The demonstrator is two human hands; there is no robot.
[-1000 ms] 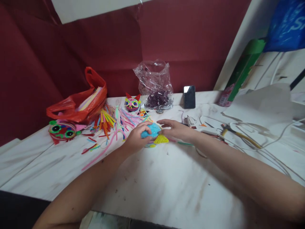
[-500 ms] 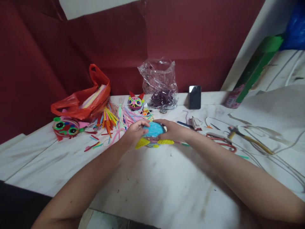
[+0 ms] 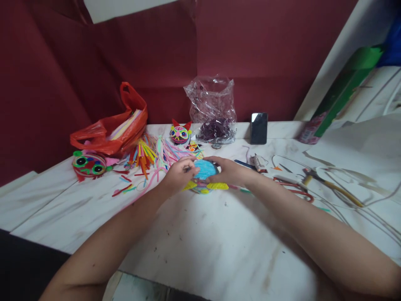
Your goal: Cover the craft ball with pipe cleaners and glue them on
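The round piece [image 3: 205,169] is blue, apparently striped, with yellow flaps [image 3: 218,186] below.

This looks like a small craft corner — whether in a home or a workshop, the view does not settle. The marble-patterned worktop [image 3: 219,246] serves as a making place: bunches of coloured craft stems [image 3: 144,156] lie on it beside a red plastic bag [image 3: 115,133] with more pale stems in it, and short cut pieces [image 3: 125,188] are scattered nearby. Two bright animal-like faces, a larger one [image 3: 90,165] at the left and a smaller horned one [image 3: 181,133] further back, show handicraft. Yellow-handled pliers [image 3: 341,192] and a tangle of pale cable [image 3: 360,209] add a workshop note — and dark red sheeting [image 3: 250,54] covers the wall behind.
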